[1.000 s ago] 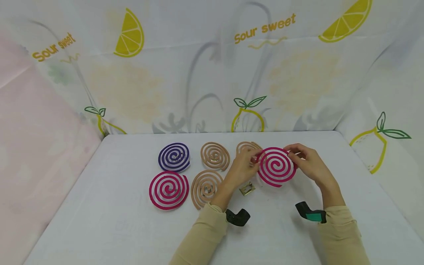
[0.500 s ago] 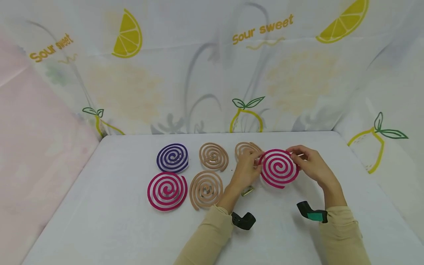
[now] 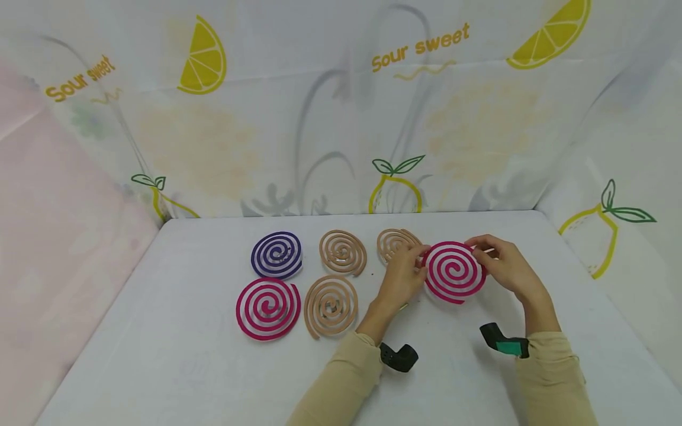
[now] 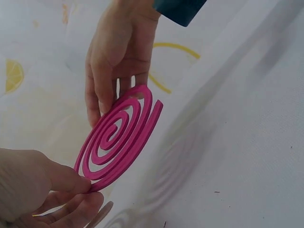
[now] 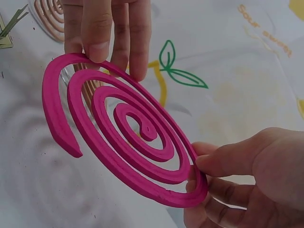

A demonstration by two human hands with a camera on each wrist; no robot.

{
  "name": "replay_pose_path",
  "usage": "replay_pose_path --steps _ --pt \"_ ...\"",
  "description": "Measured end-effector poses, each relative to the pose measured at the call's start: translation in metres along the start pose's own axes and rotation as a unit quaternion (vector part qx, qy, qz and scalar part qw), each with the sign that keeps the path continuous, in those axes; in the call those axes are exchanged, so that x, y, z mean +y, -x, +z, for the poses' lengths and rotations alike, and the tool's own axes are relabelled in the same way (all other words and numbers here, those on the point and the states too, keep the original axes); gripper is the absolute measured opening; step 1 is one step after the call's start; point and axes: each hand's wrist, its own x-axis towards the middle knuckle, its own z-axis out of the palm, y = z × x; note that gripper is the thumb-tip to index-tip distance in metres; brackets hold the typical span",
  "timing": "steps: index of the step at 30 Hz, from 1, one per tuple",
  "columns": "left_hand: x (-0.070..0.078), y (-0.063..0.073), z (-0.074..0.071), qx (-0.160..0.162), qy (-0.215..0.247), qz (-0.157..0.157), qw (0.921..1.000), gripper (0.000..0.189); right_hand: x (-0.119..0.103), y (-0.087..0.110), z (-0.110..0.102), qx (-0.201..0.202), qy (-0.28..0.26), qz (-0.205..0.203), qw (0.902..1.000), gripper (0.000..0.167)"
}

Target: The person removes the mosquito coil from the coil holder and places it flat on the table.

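A pink mosquito coil [image 3: 454, 270] is held up above the white table, tilted toward me. My left hand [image 3: 401, 278] pinches its left edge between thumb and fingers. On the opposite edge, my right hand [image 3: 506, 263] grips the rim with thumb and fingertips. The right wrist view shows the coil [image 5: 53, 114] whole, its loose outer end hanging free. In the left wrist view the coil [image 4: 128, 164] stands clear of the table, its shadow below. Behind my left wrist, a small gold metal stand [image 3: 403, 307] is mostly hidden.
To the left lie a dark blue coil [image 3: 277, 254], another pink coil [image 3: 269, 306] and two tan coils [image 3: 343, 253]. A further tan coil [image 3: 395, 241] is partly covered by my left hand. A lemon-print cloth [image 3: 240, 148] hangs behind the table.
Both hands and the pink coil have shifted slightly to the right in the head view. My left forearm now covers most of the gold stand, which showed fully earlier.
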Motion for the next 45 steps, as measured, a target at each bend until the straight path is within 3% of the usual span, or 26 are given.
replay_pose_path --steps 10,21,45 --pt "0.002 -0.002 0.009 0.008 -0.035 -0.007 0.9993 0.039 0.003 0.001 -0.003 -0.011 -0.001 0.011 0.9999 0.037" --pt "0.0 -0.003 0.016 0.01 -0.062 0.016 0.9979 0.039 0.007 0.001 -0.006 -0.035 0.015 0.018 0.9991 0.036" --pt "0.004 -0.002 0.023 -0.023 -0.089 0.02 0.9955 0.039 0.014 -0.001 -0.007 -0.059 0.04 0.016 0.9974 0.036"
